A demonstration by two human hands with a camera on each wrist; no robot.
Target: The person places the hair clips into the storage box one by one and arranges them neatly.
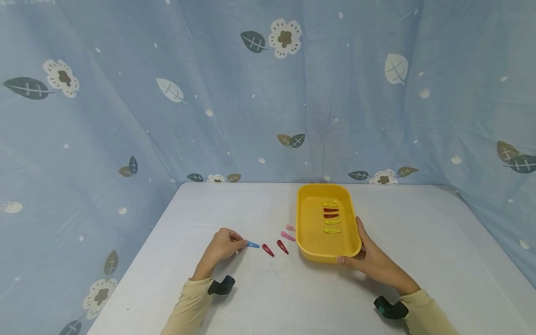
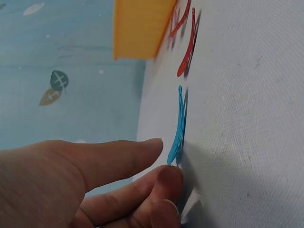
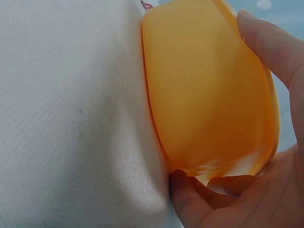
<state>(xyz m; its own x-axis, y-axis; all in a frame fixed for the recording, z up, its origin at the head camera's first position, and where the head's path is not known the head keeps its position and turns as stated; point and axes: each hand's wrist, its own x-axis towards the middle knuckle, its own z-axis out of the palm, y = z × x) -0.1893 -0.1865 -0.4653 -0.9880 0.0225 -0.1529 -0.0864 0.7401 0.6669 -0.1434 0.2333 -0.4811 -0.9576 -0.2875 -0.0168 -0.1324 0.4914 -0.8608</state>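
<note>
My left hand [image 1: 226, 243] is low over the white table, its thumb and fingertips right at the near end of a blue hair clip [image 1: 253, 244]. In the left wrist view, a gap shows between thumb and index finger beside the end of this clip [image 2: 179, 126], which lies on the cloth. With my right hand [image 1: 374, 262] I hold a yellow plastic tray [image 1: 310, 228] by its near right corner, thumb on the rim and fingers around the side [image 3: 204, 90]. Inside lie yellow hair clips [image 1: 332, 222] and two dark red ones [image 1: 331, 216], in a column.
Between the blue clip and the tray lie two red hair clips [image 1: 268, 250] and two pink ones [image 1: 288, 236]. A patterned blue curtain [image 1: 234, 116] hangs behind the table [image 1: 272, 298] and along its sides. Black devices [image 1: 222, 285] are worn at both wrists.
</note>
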